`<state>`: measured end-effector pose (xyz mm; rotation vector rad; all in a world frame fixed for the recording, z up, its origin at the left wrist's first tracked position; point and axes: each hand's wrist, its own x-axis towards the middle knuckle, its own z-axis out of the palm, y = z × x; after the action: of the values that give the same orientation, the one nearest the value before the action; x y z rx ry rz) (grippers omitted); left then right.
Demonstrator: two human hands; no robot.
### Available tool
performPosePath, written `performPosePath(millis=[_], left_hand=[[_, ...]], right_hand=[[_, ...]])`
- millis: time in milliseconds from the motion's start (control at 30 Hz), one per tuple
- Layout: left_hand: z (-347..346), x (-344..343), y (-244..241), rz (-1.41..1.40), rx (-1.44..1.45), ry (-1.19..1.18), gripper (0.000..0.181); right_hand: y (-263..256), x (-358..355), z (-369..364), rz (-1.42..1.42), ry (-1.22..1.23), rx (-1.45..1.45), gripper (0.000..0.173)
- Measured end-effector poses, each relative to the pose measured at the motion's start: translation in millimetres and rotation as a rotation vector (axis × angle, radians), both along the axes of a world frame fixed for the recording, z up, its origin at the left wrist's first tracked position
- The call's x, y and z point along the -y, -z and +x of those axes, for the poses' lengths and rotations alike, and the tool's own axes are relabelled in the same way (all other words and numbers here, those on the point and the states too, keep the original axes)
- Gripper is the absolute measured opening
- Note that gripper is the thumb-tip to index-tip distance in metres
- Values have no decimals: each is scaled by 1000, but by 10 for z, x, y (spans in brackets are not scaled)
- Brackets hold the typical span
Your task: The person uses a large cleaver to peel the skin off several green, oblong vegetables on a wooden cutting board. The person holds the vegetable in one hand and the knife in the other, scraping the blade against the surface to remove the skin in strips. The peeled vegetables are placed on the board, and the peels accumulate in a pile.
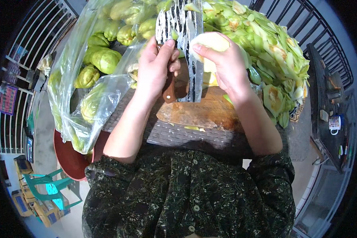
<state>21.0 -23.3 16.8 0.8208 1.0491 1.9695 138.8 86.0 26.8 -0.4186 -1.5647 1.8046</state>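
My left hand (154, 65) is closed on the brown wooden handle of a cleaver-like knife (172, 20). Its broad blade looks streaked dark and white, with a scrap of green peel on it. Just right of the blade, my right hand (230, 62) grips a pale, peeled chayote (212, 43), thumb across its near face. The blade's edge is close to the chayote; whether they touch I cannot tell. More pale flesh shows under the right hand, partly hidden. Below both hands lies a worn wooden chopping board (202, 111) on a dark woven-patterned surface (178, 135).
At left, a clear plastic bag (107, 89) holds several unpeeled green chayotes (105, 59). A tall heap of peelings (264, 47) rises at right. A red basin (70, 154) sits below the bag, near a green plastic chair (47, 186). A mug (334, 123) stands on the dark right-hand table.
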Motion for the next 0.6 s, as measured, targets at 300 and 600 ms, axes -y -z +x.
performPosePath(millis=[300, 600], left_hand=[[137, 0, 13, 11, 138, -19, 11], [-33, 54, -65, -13, 64, 87, 12]], right_hand=[[83, 71, -65, 32, 117, -66, 22], [13, -152, -1, 15, -51, 5, 29]])
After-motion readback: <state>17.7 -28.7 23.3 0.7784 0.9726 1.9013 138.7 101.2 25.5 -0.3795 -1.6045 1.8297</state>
